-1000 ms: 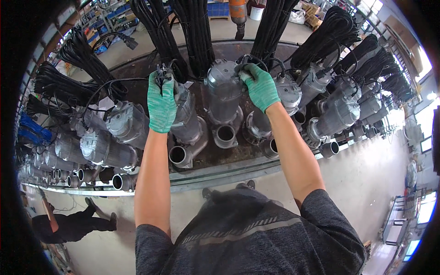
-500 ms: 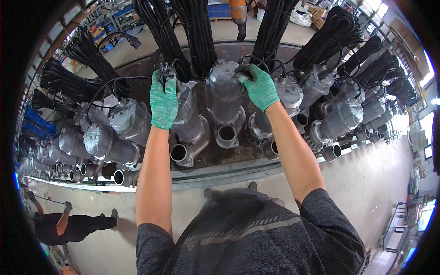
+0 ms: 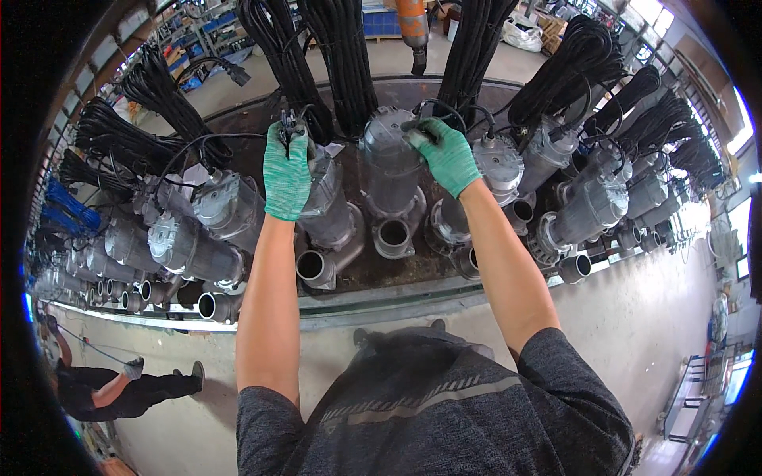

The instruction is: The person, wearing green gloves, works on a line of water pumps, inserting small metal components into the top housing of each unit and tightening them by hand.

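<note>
A grey cylindrical submersible pump (image 3: pixel 390 176) stands upright before me, its round outlet facing my side. My right hand (image 3: pixel 444 152), in a green glove with dark fingertips, is at the right edge of its top cap, next to a looped black cable (image 3: pixel 446 105). Its thumb and fingers are closed together; what they hold, if anything, is hidden. My left hand (image 3: pixel 286 173), gloved alike, is closed around a small dark object with metallic bits (image 3: pixel 287 135), too unclear to name. That hand is above the left side of a second pump (image 3: pixel 323 194).
More pumps (image 3: pixel 194 244) line the curved dark metal table (image 3: pixel 373 274) on both sides. Coiled black cable bundles (image 3: pixel 337 59) rise behind them. An orange power tool (image 3: pixel 413 28) hangs beyond the table. At lower left another person (image 3: pixel 119 393) holds a thin rod.
My right hand has shifted slightly left and down at the pump's cap. My left hand has barely moved, its dark object showing more. The other person's gloved hand has moved right.
</note>
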